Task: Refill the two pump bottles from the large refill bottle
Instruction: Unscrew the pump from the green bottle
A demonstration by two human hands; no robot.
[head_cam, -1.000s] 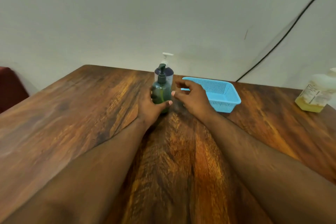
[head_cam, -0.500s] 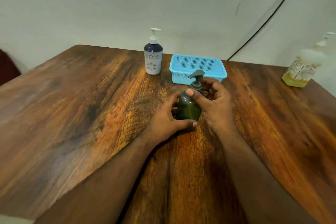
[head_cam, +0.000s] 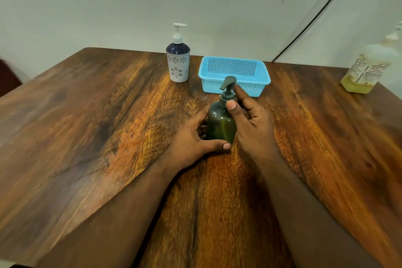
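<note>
From the head view, your left hand (head_cam: 193, 137) wraps the base of the green pump bottle (head_cam: 221, 124), which stands upright on the desk (head_cam: 87, 137) in front of the blue basket (head_cam: 233, 75), while your right hand (head_cam: 250, 124) pinches the pump collar between thumb and forefinger. Keep the base pinned and twist only the collar; its threads are hidden, so it may already be loose. The white pump bottle (head_cam: 178, 62) and refill bottle (head_cam: 369, 69) wait well apart.

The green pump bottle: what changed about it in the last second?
The left hand pulled the green pump bottle from beside the white pump bottle toward the person; the right hand took its pump collar. White bottle, blue basket and refill bottle stayed.
</note>
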